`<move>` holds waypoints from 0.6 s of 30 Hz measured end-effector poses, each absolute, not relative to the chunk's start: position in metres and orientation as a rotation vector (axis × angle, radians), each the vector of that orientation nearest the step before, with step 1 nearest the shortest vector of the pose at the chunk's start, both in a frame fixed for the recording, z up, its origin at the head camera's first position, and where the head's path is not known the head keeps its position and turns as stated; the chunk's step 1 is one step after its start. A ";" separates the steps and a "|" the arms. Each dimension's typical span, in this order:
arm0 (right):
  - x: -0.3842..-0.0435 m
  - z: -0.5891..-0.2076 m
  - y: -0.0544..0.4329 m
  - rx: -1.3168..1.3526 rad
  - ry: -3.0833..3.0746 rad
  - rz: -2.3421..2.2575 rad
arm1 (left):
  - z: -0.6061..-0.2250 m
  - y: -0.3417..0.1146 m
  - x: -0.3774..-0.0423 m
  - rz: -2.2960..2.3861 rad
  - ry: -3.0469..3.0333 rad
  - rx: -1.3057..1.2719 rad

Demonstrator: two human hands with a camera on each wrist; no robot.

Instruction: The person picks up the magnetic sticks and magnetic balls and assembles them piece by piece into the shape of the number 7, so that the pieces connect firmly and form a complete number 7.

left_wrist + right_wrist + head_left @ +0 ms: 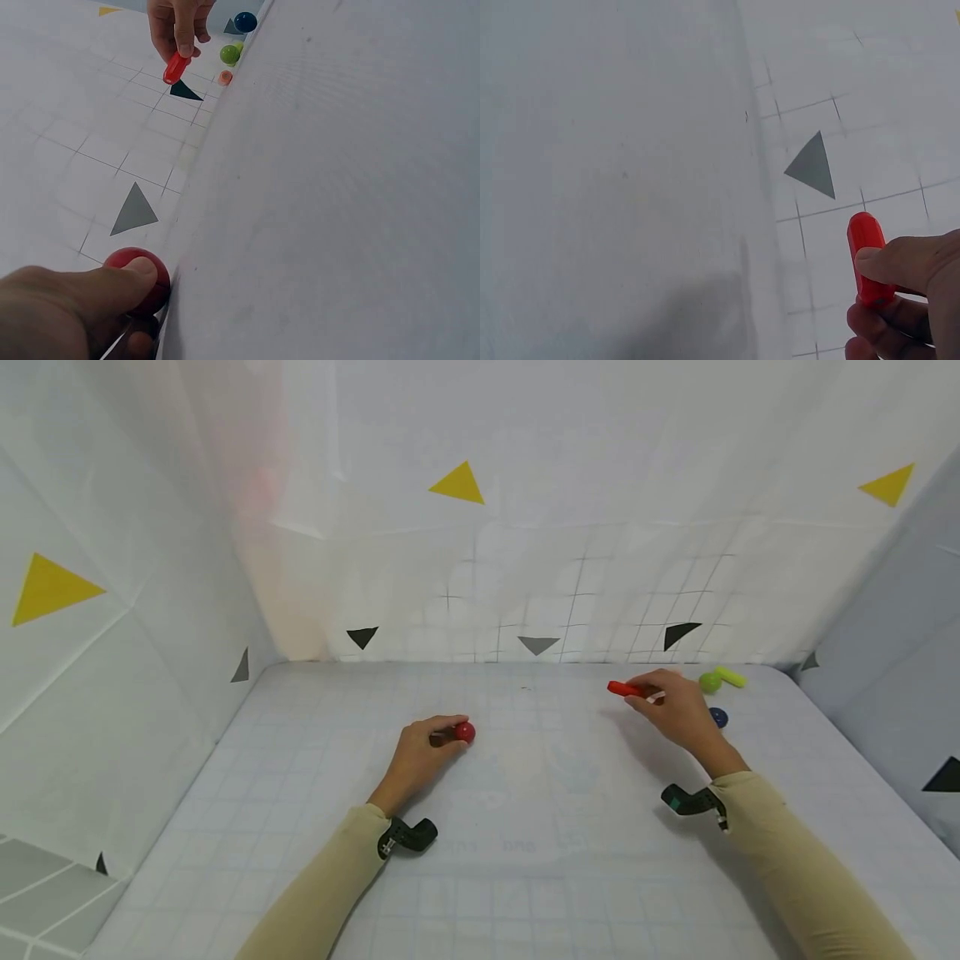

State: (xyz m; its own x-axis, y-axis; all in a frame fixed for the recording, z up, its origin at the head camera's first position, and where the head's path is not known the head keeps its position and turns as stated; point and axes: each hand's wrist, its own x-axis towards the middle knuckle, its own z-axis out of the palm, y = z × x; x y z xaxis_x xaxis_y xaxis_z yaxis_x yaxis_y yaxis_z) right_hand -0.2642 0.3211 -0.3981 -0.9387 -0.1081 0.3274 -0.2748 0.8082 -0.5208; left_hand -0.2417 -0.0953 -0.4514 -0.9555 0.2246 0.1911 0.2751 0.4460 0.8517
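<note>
My left hand (422, 753) pinches a glossy red ball (465, 732) between thumb and fingers, low over the white table left of centre. In the left wrist view the thumb presses on the near side of the red ball (154, 292). Farther right, my right hand (678, 710) holds a short red stick with rounded ends (624, 688) above the table, its shadow falling below. The right wrist view shows the thumb lying across the red stick (864, 229), with fingers beneath it.
Beyond the right hand, at the back right, lie a green ball (709, 683), a yellow-green stick (731, 677) and a dark blue ball (718, 717). The left wrist view also shows a small orange-pink piece (225, 78) there. White sheet walls with triangle markers enclose the table (525, 893).
</note>
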 end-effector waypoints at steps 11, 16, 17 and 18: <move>-0.262 -0.395 0.308 0.360 -2.693 0.835 | -0.451 -0.093 -0.243 -1.564 -2.633 -0.447; -0.263 -0.395 0.300 0.394 -2.678 0.861 | -0.450 -0.093 -0.242 -1.561 -2.636 -0.440; -0.263 -0.395 0.298 0.398 -2.674 0.866 | -0.450 -0.093 -0.242 -1.562 -2.635 -0.441; -0.262 -0.395 0.297 0.401 -2.669 0.870 | -0.450 -0.093 -0.242 -1.563 -2.636 -0.443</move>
